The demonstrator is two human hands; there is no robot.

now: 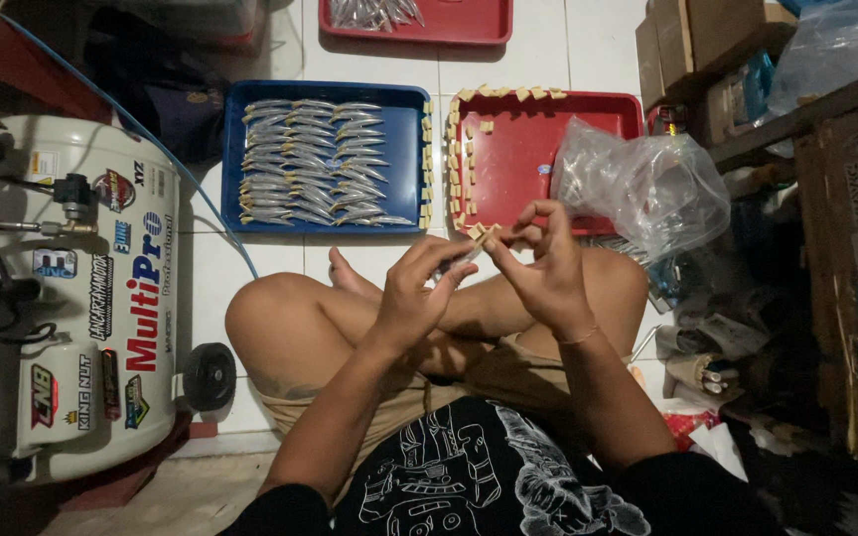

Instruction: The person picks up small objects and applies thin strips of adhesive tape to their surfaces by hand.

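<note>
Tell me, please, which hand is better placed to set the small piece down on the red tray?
The right hand, I would say. It sits just over the near edge of the red tray, pinching the small piece, while the left hand is lower and farther from the tray, closer to the blue tray.

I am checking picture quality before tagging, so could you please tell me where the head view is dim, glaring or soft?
Head view: the blue plastic tray of silvery pieces is evenly lit and sharp; the clear crumpled plastic bag shows pale glare; the left hand and right hand look slightly soft; the lower corners fall into deep shadow.
</note>
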